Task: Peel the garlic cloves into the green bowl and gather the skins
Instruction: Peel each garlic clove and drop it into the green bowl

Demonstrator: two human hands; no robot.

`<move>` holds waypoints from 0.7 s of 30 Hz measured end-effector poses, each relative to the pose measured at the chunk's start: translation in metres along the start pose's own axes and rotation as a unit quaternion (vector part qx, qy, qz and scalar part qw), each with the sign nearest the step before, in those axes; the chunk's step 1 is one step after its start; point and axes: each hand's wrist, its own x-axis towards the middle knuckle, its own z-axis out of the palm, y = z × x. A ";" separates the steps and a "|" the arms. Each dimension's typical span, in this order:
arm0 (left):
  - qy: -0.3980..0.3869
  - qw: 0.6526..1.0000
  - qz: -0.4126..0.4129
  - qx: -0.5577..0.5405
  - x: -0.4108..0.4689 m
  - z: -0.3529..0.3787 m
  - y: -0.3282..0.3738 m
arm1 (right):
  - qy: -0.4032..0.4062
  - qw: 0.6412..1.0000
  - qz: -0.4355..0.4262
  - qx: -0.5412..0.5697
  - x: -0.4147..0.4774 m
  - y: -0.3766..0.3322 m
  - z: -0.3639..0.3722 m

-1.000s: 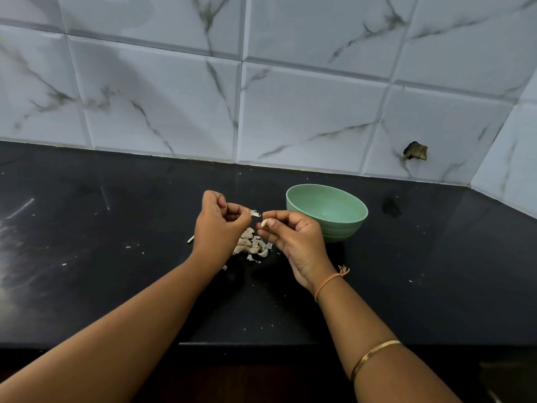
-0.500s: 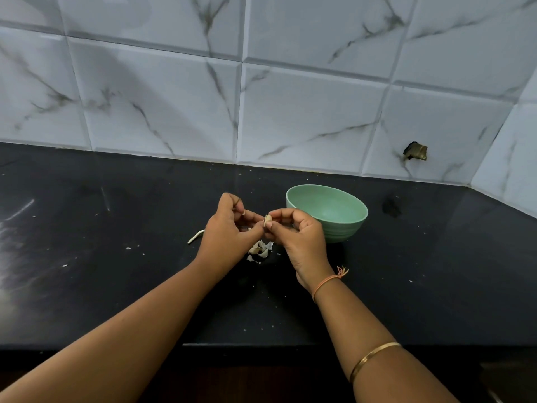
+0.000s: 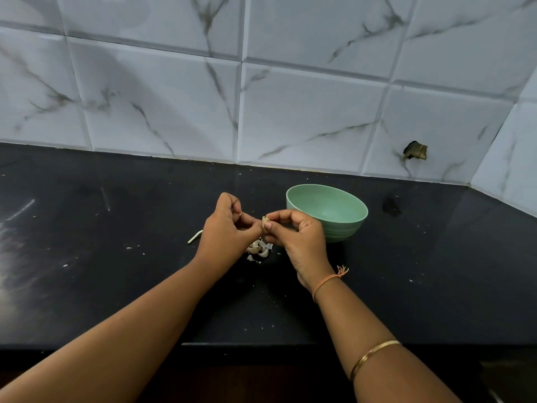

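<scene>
From the head camera we look down on a black countertop (image 3: 116, 286) that runs back to a wall of white marbled tiles (image 3: 305, 117). Both hands meet over the middle of the surface. Our left hand (image 3: 225, 234) is curled, its thumb and fingertips closed on a garlic clove (image 3: 265, 221). Our right hand (image 3: 300, 237) is curled too, thumb and forefinger pinching the same clove from the other side, so the clove sits between the two hands, lifted above the surface. We cannot tell how much skin remains on it.

The green bowl (image 3: 328, 212) stands upright on the surface just behind the right hand, toward the back edge and a little right of the middle; we cannot make out anything inside it. A small heap of garlic skins (image 3: 258, 250) lies on the surface under the hands, partly hidden by them. A thin pale stalk (image 3: 194, 237) lies just left of the left hand. Small white flecks are scattered over the surface. The right forearm carries an orange thread (image 3: 327, 282) at the wrist and a gold bangle (image 3: 373, 354) farther up.
</scene>
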 end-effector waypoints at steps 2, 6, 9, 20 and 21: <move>-0.001 1.000 -0.004 0.004 0.000 0.000 -0.001 | -0.005 1.000 0.005 0.004 -0.001 -0.001 0.001; 0.011 1.000 -0.006 0.007 0.001 0.000 -0.003 | -0.014 0.999 0.022 0.037 -0.003 -0.004 0.002; 0.023 1.000 -0.002 0.019 0.001 0.000 -0.002 | -0.016 0.998 0.025 0.049 -0.003 -0.004 0.002; 0.063 0.998 -0.001 0.031 0.004 0.000 -0.005 | 0.025 0.991 -0.071 -0.108 0.000 0.003 0.003; 0.064 0.998 -0.005 0.028 0.005 0.000 -0.005 | 0.043 0.985 -0.096 -0.140 0.000 0.005 0.003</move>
